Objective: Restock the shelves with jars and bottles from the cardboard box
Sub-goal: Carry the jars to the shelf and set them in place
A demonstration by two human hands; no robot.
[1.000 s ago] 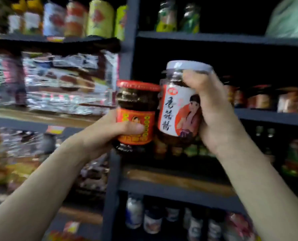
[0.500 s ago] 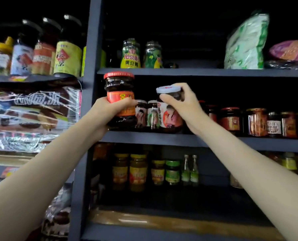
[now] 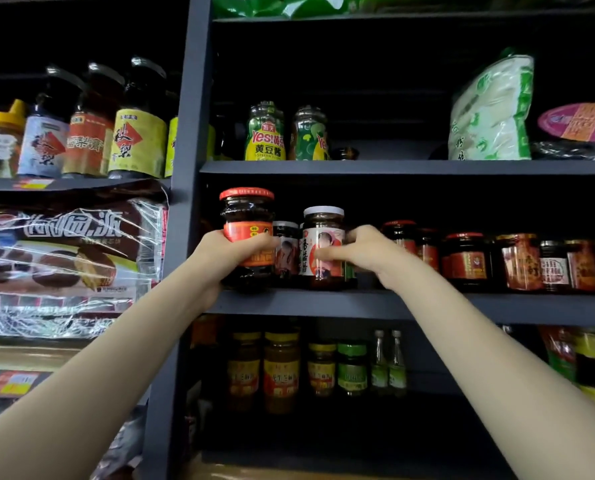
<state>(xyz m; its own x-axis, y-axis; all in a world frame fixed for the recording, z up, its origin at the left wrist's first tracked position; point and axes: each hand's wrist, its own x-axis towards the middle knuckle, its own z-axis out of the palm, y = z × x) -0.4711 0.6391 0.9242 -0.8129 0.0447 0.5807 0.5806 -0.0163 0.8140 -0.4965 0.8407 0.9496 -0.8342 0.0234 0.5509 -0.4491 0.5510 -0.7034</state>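
Both jars have come down onto the middle shelf [image 3: 358, 303]: left hand [image 3: 233, 251] grips the red-lidded jar [image 3: 247, 216], right hand [image 3: 365, 252] clamps the white-lidded jar [image 3: 324, 233]; release pending.

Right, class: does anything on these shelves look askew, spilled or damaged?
Nothing stands out. The red-lidded jar in the left hand and the white-lidded jar in the right hand stand upright on the dark middle shelf.

A single head-worn wide-angle camera faced a dark blue shelving unit [image 3: 185, 209] at arm's reach, angled slightly upward from about middle-shelf [image 3: 427, 303] height. Both forearms entered from the lower corners. The wide lens bowed the shelf edges. No second view overlapped it.
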